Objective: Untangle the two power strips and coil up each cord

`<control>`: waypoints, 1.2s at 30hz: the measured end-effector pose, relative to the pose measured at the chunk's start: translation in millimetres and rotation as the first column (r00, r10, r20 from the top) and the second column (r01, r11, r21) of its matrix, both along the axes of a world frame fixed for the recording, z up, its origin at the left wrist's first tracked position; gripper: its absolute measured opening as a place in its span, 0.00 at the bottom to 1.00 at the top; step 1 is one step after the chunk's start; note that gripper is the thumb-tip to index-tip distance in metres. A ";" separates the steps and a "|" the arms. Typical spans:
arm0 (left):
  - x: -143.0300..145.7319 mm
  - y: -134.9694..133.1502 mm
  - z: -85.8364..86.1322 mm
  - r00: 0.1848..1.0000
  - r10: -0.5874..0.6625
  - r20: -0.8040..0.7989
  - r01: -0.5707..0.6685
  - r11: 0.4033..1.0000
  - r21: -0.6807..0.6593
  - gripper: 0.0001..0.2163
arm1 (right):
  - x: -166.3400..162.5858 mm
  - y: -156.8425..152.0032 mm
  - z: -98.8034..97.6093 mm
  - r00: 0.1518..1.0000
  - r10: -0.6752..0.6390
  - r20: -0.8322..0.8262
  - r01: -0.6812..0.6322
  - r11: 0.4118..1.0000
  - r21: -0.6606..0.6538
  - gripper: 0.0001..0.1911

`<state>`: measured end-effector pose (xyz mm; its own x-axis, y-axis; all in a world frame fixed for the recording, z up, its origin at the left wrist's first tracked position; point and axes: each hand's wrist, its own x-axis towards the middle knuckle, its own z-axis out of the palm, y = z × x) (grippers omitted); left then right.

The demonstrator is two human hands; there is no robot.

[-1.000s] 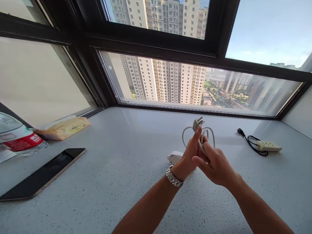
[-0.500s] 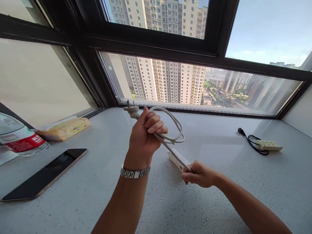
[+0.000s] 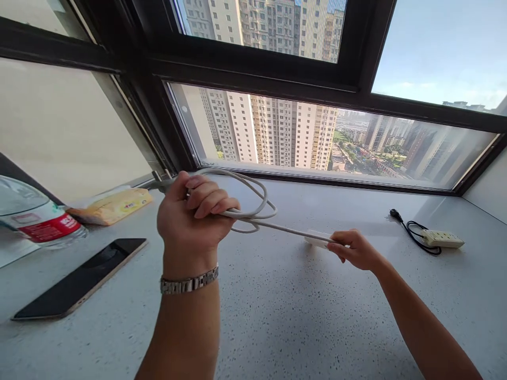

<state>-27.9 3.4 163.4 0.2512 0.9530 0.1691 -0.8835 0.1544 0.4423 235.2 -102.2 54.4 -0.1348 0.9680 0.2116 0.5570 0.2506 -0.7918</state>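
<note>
My left hand [image 3: 196, 214] is closed in a fist around the looped white power cord [image 3: 291, 229], a metal watch band on its wrist. The cord's plug [image 3: 161, 182] sticks out past the thumb side, prongs upward. Loops of cord hang out to the right of the fist. From there one length runs nearly straight to my right hand [image 3: 355, 250], which is closed on the cord at its far end. A white power strip [image 3: 315, 238] shows just behind those fingers, mostly hidden; whether they grip it too is unclear.
On the speckled white counter [image 3: 273, 311], a second power strip [image 3: 442, 238] with a black cord lies at right. A phone [image 3: 85, 277], a tissue pack [image 3: 116, 206] and a large bottle [image 3: 43, 224] are at left. Dark-framed windows [image 3: 253, 79] border the back.
My left hand has moved left with the plug and cord loops. My right hand has shifted right and farther away with the power strip, and the cord between them is stretched longer.
</note>
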 end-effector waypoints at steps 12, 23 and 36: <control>49.4 -23.3 -22.2 0.923 0.041 -0.383 0.122 0.912 0.391 0.24 | 19.3 3.4 9.1 0.693 -0.522 -0.497 0.522 0.839 -0.152 0.17; 129.8 -53.4 -102.2 0.642 0.027 -0.766 0.454 0.792 0.408 0.21 | -9.3 -21.8 44.0 0.357 -0.270 -0.894 0.401 0.909 -0.115 0.18; 134.0 -64.8 -106.7 0.609 0.027 -0.793 0.555 0.700 0.449 0.18 | -26.9 -37.0 53.7 0.486 -0.072 -0.871 0.149 0.989 0.001 0.24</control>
